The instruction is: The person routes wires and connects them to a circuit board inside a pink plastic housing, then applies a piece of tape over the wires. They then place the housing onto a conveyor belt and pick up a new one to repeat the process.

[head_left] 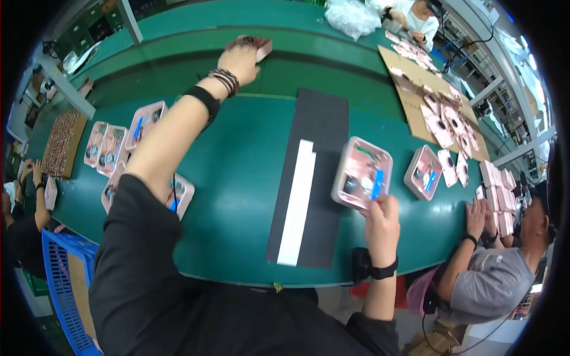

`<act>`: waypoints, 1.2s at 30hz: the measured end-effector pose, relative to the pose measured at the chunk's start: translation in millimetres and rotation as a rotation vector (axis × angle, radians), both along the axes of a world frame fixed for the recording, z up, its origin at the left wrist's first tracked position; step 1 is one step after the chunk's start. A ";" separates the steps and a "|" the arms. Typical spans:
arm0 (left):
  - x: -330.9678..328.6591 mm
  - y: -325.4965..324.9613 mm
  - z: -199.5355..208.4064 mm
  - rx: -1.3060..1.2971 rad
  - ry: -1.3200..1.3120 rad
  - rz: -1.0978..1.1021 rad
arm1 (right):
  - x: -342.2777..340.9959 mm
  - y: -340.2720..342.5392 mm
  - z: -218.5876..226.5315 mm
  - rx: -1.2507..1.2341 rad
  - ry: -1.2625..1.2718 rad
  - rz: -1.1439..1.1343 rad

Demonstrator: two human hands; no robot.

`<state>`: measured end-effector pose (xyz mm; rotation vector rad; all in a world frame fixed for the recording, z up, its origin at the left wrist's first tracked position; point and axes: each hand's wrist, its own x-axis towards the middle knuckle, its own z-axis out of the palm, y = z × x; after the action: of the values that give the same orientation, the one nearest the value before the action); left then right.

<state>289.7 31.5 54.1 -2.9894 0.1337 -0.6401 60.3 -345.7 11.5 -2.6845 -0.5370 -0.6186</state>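
My right hand [382, 228] is closed on the near edge of an open pink plastic housing [337, 188], held above the table beside a dark mat. Inside that housing show a blue part, a round dark part and thin wires. My left arm stretches far forward over the table. At its end my left hand [237, 64] is closed at the near side of another pink housing [265, 50] with dark contents; its fingertips are partly hidden. Just right of the held housing stands a similar pink housing [423, 173] with a blue part inside.
A long dark mat [323, 124] bears a white strip [297, 204]. Several pink housings [113, 148] lie around my left arm. Cardboard [409, 110] holds loose pink pieces at right. A blue basket [68, 291] stands lower left. Other people [493, 279] work at right, left and far side.
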 end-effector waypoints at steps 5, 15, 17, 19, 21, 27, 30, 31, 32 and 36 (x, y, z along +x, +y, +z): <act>89.6 22.4 -73.7 0.052 -0.064 0.132 | -8.2 -66.6 -34.2 -0.083 0.001 -0.238; 117.6 17.2 -40.7 0.376 0.080 -0.180 | -6.7 -67.6 -33.0 -0.082 0.020 -0.408; 88.0 -0.5 -16.3 0.304 0.007 -0.250 | -5.5 -54.2 -9.4 -0.087 -0.062 -0.341; 48.1 -15.9 2.7 0.286 -0.097 -0.355 | -1.8 -35.7 13.5 -0.089 -0.101 -0.297; -8.6 -28.1 18.4 0.321 -0.076 -0.449 | 15.3 -9.0 30.6 0.043 -0.061 0.042; -225.0 -83.7 38.8 -0.072 0.228 -0.661 | 110.9 67.7 0.6 -0.146 0.187 0.336; -297.3 -97.4 44.5 -0.161 0.354 -0.577 | 143.6 71.8 -29.5 -0.229 0.171 0.302; -308.6 -93.2 39.2 -0.161 0.350 -0.550 | 149.8 76.3 -31.7 -0.246 0.155 0.319; -317.0 -87.8 28.0 -0.192 0.367 -0.474 | 154.9 78.8 -33.2 -0.263 0.141 0.331; -330.6 -77.7 -11.3 -0.297 0.372 -0.262 | 156.9 82.8 -30.6 -0.344 0.050 0.402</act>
<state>-40.8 -46.2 42.8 -3.3812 0.5015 -0.1162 217.2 -262.9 -19.1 -2.7628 -1.2260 -0.3692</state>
